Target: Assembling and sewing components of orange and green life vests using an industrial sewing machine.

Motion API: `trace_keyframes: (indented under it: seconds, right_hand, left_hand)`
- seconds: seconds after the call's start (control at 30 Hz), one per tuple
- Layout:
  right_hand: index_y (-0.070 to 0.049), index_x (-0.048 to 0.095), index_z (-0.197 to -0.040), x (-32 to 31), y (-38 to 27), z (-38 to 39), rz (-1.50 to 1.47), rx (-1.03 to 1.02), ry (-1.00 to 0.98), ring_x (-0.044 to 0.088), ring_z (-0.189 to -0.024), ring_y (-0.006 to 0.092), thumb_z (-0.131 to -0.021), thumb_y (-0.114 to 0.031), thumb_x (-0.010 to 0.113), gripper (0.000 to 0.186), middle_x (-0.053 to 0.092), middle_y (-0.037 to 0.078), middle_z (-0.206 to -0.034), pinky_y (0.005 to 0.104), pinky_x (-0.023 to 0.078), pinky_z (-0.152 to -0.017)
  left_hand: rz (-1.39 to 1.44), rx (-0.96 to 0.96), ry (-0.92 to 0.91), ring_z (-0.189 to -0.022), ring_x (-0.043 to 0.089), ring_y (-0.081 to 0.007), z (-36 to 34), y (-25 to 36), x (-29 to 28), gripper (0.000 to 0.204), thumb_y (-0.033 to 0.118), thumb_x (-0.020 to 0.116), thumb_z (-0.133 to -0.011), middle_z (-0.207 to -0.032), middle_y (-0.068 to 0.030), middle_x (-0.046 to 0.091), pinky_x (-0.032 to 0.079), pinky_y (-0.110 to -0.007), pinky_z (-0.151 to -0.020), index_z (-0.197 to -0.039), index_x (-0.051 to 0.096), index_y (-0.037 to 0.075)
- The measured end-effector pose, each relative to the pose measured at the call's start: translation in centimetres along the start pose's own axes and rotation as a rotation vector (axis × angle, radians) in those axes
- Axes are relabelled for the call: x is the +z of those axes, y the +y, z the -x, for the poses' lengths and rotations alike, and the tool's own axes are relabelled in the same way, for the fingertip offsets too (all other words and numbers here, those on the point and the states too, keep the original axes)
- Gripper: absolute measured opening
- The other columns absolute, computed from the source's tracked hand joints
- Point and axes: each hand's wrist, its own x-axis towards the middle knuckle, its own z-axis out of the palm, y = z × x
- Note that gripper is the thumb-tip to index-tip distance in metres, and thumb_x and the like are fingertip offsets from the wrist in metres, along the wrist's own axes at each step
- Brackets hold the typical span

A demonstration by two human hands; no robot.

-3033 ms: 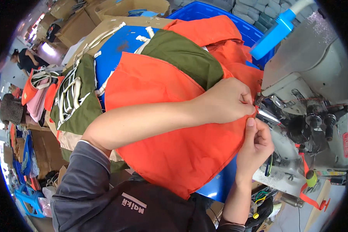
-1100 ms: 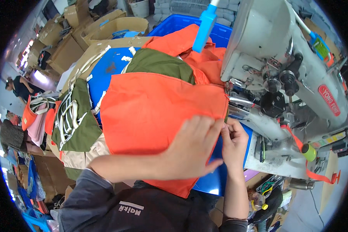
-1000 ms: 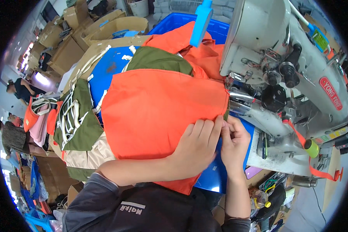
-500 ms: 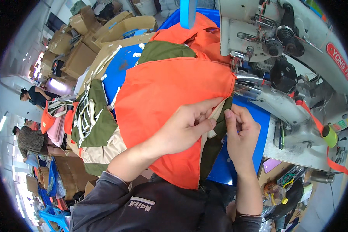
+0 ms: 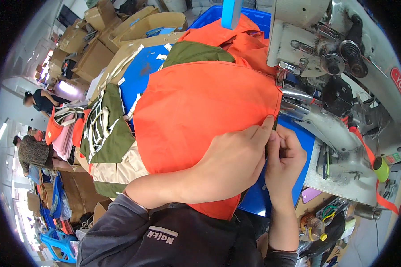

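Head view: one large red cloth (image 5: 200, 107), spread over the bench (image 5: 142, 66), its right edge placed beside the metal arm of a sewing machine (image 5: 338, 133). Left hand (image 5: 231, 160): laid across the cloth, palm down, fingers kept narrow and pointed to the right edge; the thumb is hidden, so whether cloth is gripped cannot be told. Right hand (image 5: 286, 155): set just beside the left, thumb and forefinger pinched together on the cloth's edge, where a sliver of dark green is shown.

Behind the red cloth: one olive cloth (image 5: 200, 52), partly covered; one blue crate (image 5: 258, 20), partly hidden by more red fabric. To the left: one olive piece (image 5: 113, 140), crossed by white straps (image 5: 98, 129). To the right: one red ribbon (image 5: 366, 147), run past a yellow-green tube (image 5: 381, 169). Lower right: one bottle (image 5: 313, 228), topped with a yellow cap.
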Motion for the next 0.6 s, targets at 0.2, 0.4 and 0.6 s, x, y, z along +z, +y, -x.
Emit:
trace_keyframes:
  seconds: [0.2,0.4,0.6]
  right_hand:
    - [0.003,0.067,-0.102,0.3,0.4,-1.1,-0.076,0.019,0.015,0.049,-0.062,-0.0007,-0.096,-0.004,0.062,0.011,0.065,-0.001,-0.069,0.0177,0.037,-0.053]
    - [0.004,0.066,-0.104,0.1,0.5,-2.8,-0.145,0.066,0.010,0.047,-0.062,-0.0006,-0.096,-0.005,0.062,0.013,0.063,-0.003,-0.071,0.0172,0.036,-0.053]
    - [0.003,0.064,-0.110,0.1,-0.7,-2.1,-0.129,0.120,-0.045,0.048,-0.065,0.0001,-0.096,-0.007,0.063,0.017,0.065,-0.001,-0.075,0.0179,0.039,-0.055]
  left_hand:
    - [0.030,0.020,0.010,-0.079,0.063,-0.0415,-1.2,-0.9,0.4,0.053,-0.002,0.056,-0.085,-0.090,-0.0245,0.062,0.051,-0.047,-0.068,-0.135,0.044,-0.010]
    - [0.250,-0.067,-0.105,-0.068,0.061,-0.0182,-3.4,-1.2,-1.5,0.049,0.000,0.056,-0.091,-0.081,-0.0137,0.060,0.047,-0.030,-0.062,-0.137,0.046,-0.006]
    - [0.865,-0.316,-0.206,-0.083,0.053,-0.0016,-3.9,-2.8,-2.4,0.044,0.001,0.054,-0.097,-0.094,0.0023,0.061,0.043,-0.018,-0.073,-0.140,0.048,-0.005]
